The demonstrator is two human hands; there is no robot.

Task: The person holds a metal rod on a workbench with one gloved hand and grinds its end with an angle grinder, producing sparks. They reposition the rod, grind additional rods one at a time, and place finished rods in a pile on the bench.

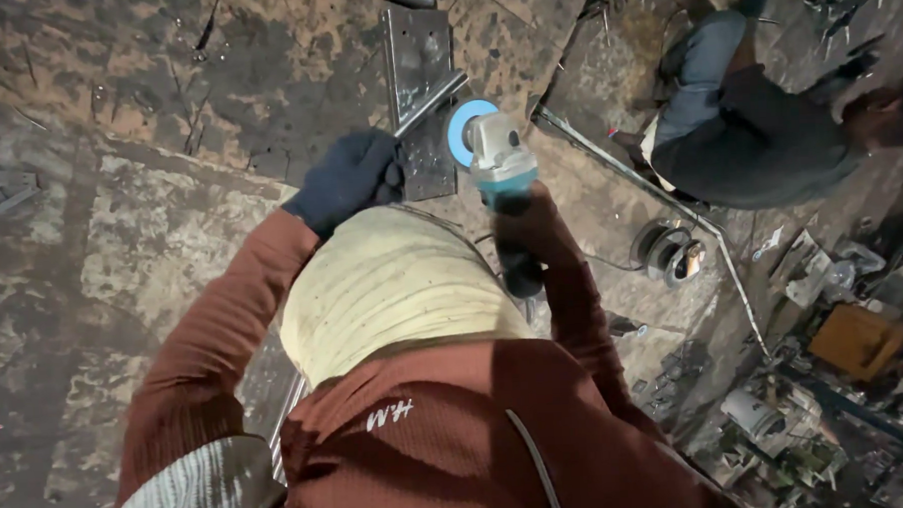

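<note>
My left hand, in a dark blue glove, is closed around one end of a thin metal rod. The rod slants up and to the right over a grey steel plate that lies flat on the stained floor. My right hand grips a teal and silver angle grinder; my rust-coloured sleeve hides most of that hand. The grinder's blue disc sits right beside the rod, just past my left hand. A cream cap covers my head below the hands.
Another person in dark clothes crouches at the upper right. A long metal bar runs diagonally between us, with a cable reel beside it. Tools, scrap and an orange box crowd the lower right.
</note>
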